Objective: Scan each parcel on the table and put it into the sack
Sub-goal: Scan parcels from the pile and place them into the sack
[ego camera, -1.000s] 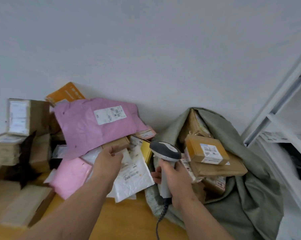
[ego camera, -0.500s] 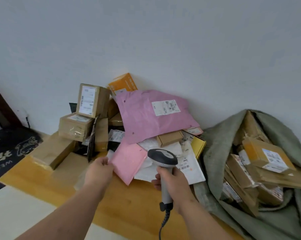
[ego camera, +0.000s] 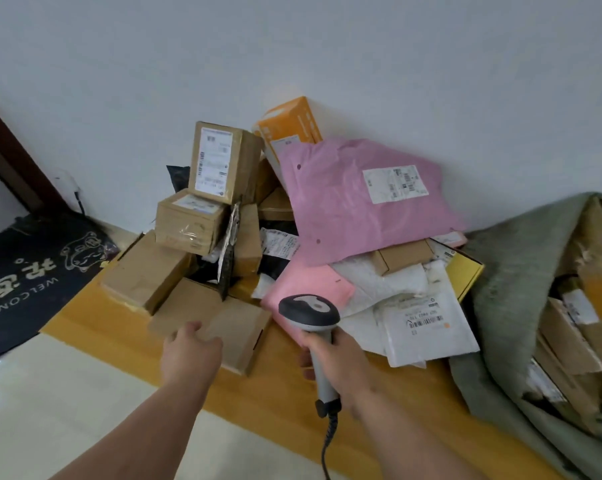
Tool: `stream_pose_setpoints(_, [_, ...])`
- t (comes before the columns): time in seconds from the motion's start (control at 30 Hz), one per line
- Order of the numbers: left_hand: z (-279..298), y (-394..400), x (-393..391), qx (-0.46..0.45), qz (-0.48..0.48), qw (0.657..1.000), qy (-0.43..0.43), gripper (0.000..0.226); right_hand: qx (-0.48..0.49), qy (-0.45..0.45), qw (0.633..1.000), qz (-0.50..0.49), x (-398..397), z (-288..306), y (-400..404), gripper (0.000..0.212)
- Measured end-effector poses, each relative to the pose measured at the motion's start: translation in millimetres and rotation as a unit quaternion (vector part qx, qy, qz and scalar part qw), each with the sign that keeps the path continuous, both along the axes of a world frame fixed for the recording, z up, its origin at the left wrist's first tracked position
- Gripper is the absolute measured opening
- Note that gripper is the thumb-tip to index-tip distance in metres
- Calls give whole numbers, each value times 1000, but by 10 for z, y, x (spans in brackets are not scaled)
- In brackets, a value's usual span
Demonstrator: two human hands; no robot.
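Note:
A pile of parcels lies on the wooden table (ego camera: 278, 396) against the wall: brown boxes, a large pink mailer (ego camera: 355, 202), a smaller pink mailer (ego camera: 310, 289) and white mailers (ego camera: 427, 327). My left hand (ego camera: 192, 351) grips the near edge of a flat brown cardboard box (ego camera: 223, 320) at the front of the pile. My right hand (ego camera: 337, 358) holds a grey barcode scanner (ego camera: 310, 311) upright, its head just in front of the smaller pink mailer. The grey-green sack (ego camera: 507, 299) lies open at the right with several brown parcels inside.
An orange box (ego camera: 289, 126) leans on the wall behind the pile. Stacked labelled boxes (ego camera: 216, 161) stand at the pile's left. Left of the table lie a dark welcome mat (ego camera: 32, 271) and pale floor tiles (ego camera: 67, 410). The scanner cable (ego camera: 327, 445) hangs down toward me.
The view has swung left, away from the sack. My left hand moved from the pink and white mailers to the flat brown box at the front. The scanner stays in my right hand.

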State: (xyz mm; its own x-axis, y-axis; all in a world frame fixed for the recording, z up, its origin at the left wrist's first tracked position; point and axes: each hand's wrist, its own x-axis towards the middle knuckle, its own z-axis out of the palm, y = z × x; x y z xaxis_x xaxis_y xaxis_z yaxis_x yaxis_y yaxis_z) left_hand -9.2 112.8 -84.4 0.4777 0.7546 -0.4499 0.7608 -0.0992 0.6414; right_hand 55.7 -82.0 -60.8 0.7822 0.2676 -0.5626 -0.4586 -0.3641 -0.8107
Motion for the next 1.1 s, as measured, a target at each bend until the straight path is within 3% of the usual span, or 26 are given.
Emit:
stream_pose_setpoints(0.17, [-78,516,-1,43,-70,995,61,60,10,8,999,-31,-67,-195,539,12])
stream_pose_setpoints(0.43, [-335,877,-101,-15,-150,984,91,68,11,28,995,-93,-302,-426,986,7])
stream_pose_setpoints(0.77, [-395,936,-219,-42,-126,979,153,47,34,53,990,-130,-498,-503,757,14])
stream_pose_setpoints(1.1, [-139,322,-520,-159,10,987,30,57,98,44,981,-162,-825,-392,50,17])
